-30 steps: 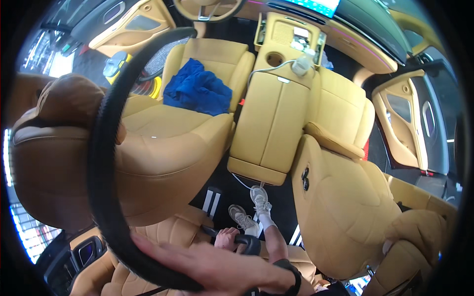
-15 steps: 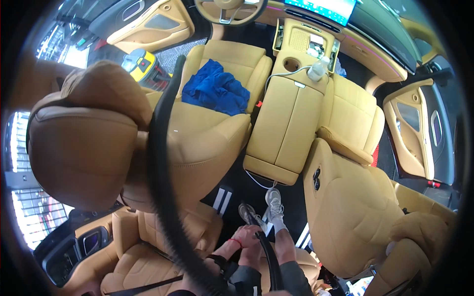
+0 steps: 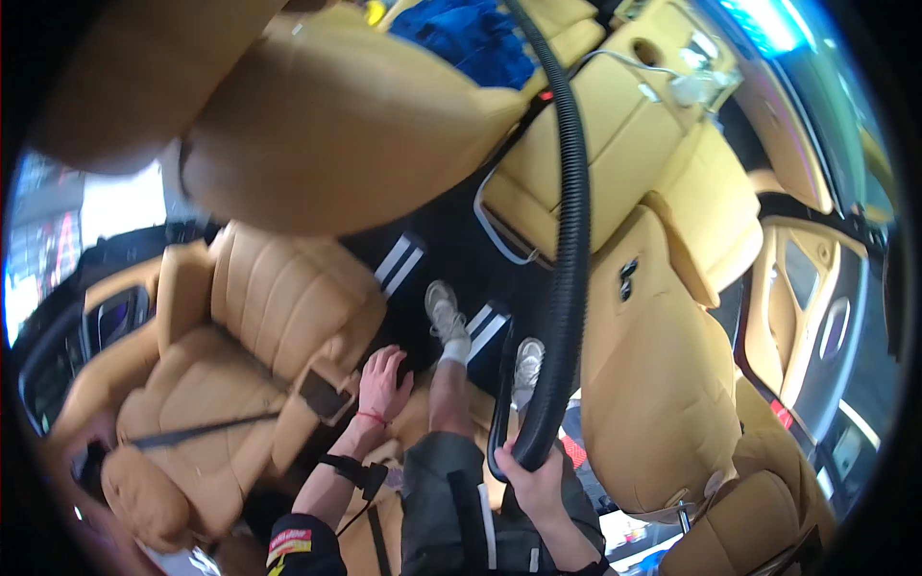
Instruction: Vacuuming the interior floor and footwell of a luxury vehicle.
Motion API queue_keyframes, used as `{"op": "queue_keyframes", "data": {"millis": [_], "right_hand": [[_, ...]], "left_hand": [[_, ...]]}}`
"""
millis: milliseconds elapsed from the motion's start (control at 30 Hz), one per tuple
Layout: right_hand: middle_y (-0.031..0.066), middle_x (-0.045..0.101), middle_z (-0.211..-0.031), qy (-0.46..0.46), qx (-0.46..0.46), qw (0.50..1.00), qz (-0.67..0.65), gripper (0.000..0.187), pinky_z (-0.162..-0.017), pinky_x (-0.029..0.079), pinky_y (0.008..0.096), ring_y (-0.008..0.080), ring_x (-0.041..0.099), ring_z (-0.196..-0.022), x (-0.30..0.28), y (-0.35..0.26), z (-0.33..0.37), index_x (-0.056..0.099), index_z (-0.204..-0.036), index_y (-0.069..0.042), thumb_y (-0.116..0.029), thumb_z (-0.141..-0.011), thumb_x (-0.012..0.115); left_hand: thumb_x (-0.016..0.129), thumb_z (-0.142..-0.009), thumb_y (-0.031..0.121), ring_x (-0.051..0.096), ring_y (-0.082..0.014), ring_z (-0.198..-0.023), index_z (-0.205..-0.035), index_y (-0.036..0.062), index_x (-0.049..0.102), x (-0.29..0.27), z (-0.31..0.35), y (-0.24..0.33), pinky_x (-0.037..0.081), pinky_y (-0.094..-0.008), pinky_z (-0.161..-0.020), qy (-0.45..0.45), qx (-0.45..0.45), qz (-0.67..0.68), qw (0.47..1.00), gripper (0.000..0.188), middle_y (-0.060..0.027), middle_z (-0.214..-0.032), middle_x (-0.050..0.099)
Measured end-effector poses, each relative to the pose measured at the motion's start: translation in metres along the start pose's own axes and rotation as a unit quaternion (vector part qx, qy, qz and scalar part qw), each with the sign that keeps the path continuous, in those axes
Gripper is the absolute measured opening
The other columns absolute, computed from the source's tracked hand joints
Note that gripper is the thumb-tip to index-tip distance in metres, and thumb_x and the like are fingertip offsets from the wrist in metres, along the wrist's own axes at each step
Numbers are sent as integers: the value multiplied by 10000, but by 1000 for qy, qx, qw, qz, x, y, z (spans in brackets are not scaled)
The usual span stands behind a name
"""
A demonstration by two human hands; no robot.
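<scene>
My right hand [image 3: 533, 482] is wrapped round the lower end of a black ribbed vacuum hose [image 3: 569, 202], where it meets a slim black wand [image 3: 502, 394]. From my grip the hose runs up past the centre console to the far seat. The wand points down toward the dark floor, beside my right shoe; its far tip is hard to make out. My left hand [image 3: 386, 389], a red string at its wrist, has its fingers apart and holds nothing. It hovers beside the armrest [image 3: 329, 389] of a tan rear seat [image 3: 298, 298].
Tan front seat backs [image 3: 355, 125] rise ahead at left, with another seat back [image 3: 653, 374] at right. Between them stands the centre console [image 3: 605, 144], a white cable [image 3: 495, 230] trailing from it. A blue cloth [image 3: 471, 43] lies on the far left seat.
My left hand has left the wand and moved left toward the seat armrest. The hose has swung from left to right, and my right hand now shows on it. My view has turned and lowered.
</scene>
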State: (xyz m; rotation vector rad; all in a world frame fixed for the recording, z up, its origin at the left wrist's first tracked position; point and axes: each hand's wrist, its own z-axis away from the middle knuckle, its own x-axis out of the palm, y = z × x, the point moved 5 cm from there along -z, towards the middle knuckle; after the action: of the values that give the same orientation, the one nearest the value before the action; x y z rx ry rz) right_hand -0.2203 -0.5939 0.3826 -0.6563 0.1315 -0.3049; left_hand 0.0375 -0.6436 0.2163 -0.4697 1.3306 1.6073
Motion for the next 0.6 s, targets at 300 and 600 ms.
{"op": "queue_keyframes", "data": {"millis": [300, 600], "right_hand": [[2, 588, -893, -73, -60, 996, -10, 256, -699, 462, 225, 73, 558, -768, -8, 21, -12, 568, -989, -46, -18, -810, 747], [130, 623, -883, -210, -63, 975, 42, 443, -779, 499, 350, 208, 614, -805, 5, 38, -19, 485, -1172, -14, -69, -791, 704]], "left_hand": [[700, -793, 56, 483, -388, -1233, -1291, 7, 471, 21, 148, 32, 409, -450, -1049, 166, -163, 55, 971, 550, -193, -1325, 507], [656, -752, -42, 544, -390, -1100, -1171, 19, 520, 41, 283, 42, 441, -453, -952, 304, -255, 86, 914, 445, -212, -1192, 545]]}}
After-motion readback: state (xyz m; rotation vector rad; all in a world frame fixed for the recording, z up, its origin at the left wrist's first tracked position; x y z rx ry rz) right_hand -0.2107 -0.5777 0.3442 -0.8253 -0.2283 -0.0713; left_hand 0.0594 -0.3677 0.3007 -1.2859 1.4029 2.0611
